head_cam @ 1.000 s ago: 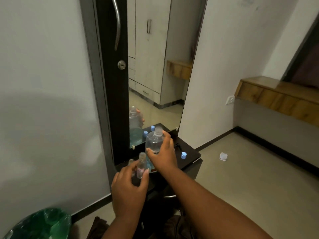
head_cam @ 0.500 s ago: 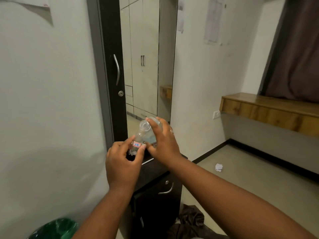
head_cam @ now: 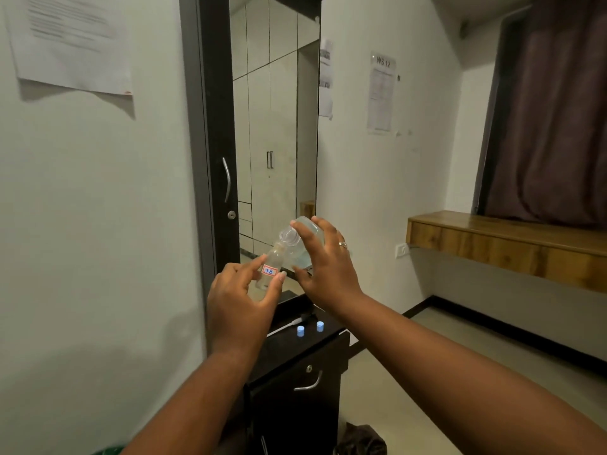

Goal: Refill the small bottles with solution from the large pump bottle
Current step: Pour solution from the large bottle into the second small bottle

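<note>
- Left hand (head_cam: 238, 302) pinches a small clear plastic bottle with a red-edged "78" label (head_cam: 270, 270) between thumb and fingers, above the black cabinet (head_cam: 295, 372); the bottle leans, its neck up and to the right
- right hand (head_cam: 323, 264), a ring on one finger, wraps a large clear bottle holding pale blue liquid (head_cam: 303, 241), tipped so its mouth meets the small bottle's neck, also above the cabinet
- two small light-blue caps (head_cam: 310, 329) stand on the cabinet top; a white cable (head_cam: 285, 326) lies just left of them

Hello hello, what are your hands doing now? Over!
Left hand pinches small bottle. Right hand tips large bottle over its mouth. Nothing blocking.
</note>
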